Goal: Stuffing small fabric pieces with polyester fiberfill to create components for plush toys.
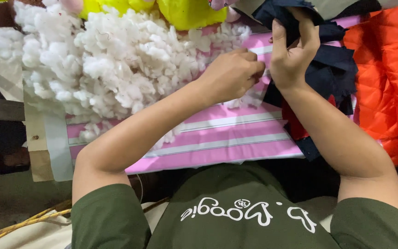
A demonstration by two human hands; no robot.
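Observation:
My right hand [293, 50] grips a dark navy fabric piece [332, 69] and holds it up over the pink cloth, fingers curled around its upper edge. My left hand [231, 74] is closed in a loose fist right beside it, at the edge of a big heap of white fluffy stuffing [107, 60]. Whether the left fingers pinch a tuft of stuffing is hidden by the hand itself. A red patch [293, 127] shows under the navy fabric.
A pink cloth with white stripes [217, 138] covers the work surface. Orange quilted fabric [392, 78] lies at the right. Yellow soft items [185, 11] sit at the top behind the stuffing. A wooden bench edge [38, 152] and yellow cords [19, 226] are at the left.

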